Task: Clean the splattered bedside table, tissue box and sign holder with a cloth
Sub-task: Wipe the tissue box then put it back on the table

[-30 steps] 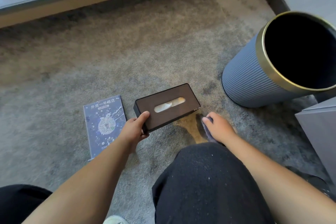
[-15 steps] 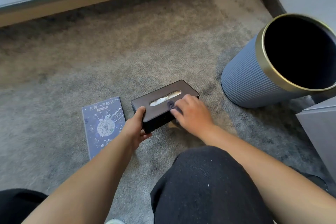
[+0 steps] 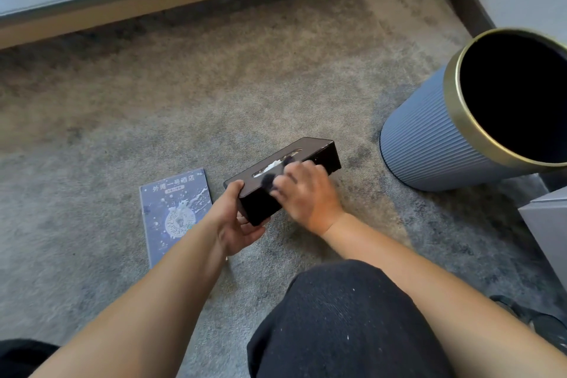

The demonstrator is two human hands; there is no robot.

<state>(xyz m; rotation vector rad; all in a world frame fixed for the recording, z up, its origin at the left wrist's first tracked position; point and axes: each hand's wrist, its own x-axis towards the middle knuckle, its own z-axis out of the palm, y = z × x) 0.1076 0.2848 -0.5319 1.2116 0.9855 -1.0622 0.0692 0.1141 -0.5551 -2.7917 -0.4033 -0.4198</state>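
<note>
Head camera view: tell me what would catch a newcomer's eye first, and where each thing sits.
At centre, the dark brown rectangular tissue box is tilted up off the grey carpet, the left hand gripping its near end while the right hand rubs a dark cloth over its top. At right stands a blue ribbed bin with a gold rim. Left of the box, a splattered blue sign holder lies flat.

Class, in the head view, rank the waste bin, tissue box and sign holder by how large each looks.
1. waste bin
2. tissue box and sign holder: look alike in size, and hands hide part of the box, so unranked.
</note>
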